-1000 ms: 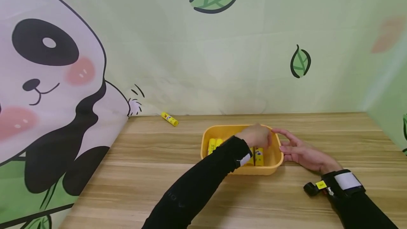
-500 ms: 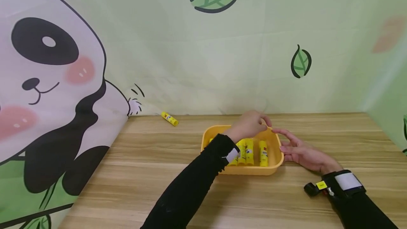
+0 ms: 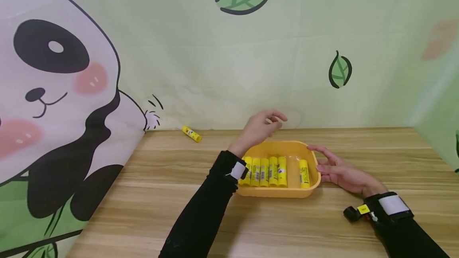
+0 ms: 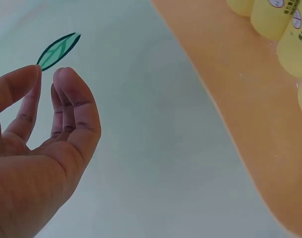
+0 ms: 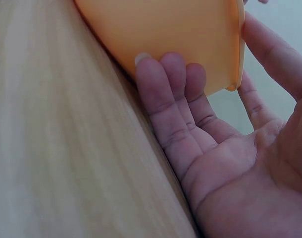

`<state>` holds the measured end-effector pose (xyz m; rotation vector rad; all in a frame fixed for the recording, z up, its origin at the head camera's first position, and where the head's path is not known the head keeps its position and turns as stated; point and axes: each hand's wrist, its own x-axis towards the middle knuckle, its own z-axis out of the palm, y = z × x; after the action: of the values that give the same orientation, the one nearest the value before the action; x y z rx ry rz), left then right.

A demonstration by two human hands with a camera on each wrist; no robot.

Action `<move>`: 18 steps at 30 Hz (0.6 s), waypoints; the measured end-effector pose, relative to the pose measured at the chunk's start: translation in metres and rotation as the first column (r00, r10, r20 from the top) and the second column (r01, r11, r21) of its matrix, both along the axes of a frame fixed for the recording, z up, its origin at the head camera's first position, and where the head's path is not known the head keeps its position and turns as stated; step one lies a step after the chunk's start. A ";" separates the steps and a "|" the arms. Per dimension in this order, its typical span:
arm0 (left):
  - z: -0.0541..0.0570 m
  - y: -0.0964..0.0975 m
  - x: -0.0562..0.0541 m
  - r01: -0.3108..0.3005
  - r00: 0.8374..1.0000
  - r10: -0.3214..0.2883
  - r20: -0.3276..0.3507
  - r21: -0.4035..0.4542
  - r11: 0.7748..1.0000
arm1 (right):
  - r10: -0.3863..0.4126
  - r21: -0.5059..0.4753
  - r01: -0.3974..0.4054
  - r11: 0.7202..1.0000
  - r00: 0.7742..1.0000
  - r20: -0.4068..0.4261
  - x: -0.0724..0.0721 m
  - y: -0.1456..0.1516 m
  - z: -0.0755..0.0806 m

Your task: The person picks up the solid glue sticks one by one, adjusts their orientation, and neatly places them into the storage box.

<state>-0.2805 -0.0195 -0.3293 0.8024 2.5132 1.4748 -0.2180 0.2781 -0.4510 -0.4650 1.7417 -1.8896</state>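
A yellow plastic box [image 3: 276,192] stands on the table, with a row of yellow glue sticks [image 3: 264,172] lying side by side in its left part. One more glue stick [image 3: 304,173] lies apart at the right end inside. My left hand [image 3: 259,128] is raised over the box's back left rim, fingers loosely bent, nothing in it; in the left wrist view a gap shows between thumb and fingertips. My right hand [image 3: 340,174] rests against the box's right end. Its fingers [image 5: 156,89] touch the outer wall, and the uppermost fingertip is at the rim.
Another glue stick [image 3: 191,134] lies on the wooden table [image 3: 172,170] near the back edge, left of the box. A cloth backdrop [image 3: 201,71] with a panda and leaves rises behind the table. Each wrist wears a strap.
My left hand has come up out of the box and moved back and left, uncovering the row and the separate glue stick. My right hand has kept its place at the box.
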 end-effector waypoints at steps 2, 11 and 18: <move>0.001 -0.005 -0.001 -0.009 1.000 0.008 0.014 0.041 0.999 | -0.005 0.001 0.005 1.000 1.000 0.004 0.000 0.001 0.001; 0.008 -0.026 -0.007 -0.056 0.998 0.053 0.022 0.156 0.986 | -0.024 -0.010 0.024 1.000 1.000 0.009 0.001 0.005 0.003; 0.006 -0.050 -0.011 -0.122 0.993 0.119 0.029 0.252 0.960 | -0.015 0.006 0.015 1.000 1.000 0.005 0.000 0.003 0.000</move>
<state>-0.2911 -0.0693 -0.3238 0.6788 2.4337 1.8634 -0.2181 0.2815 -0.4513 -0.4465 1.7514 -1.8941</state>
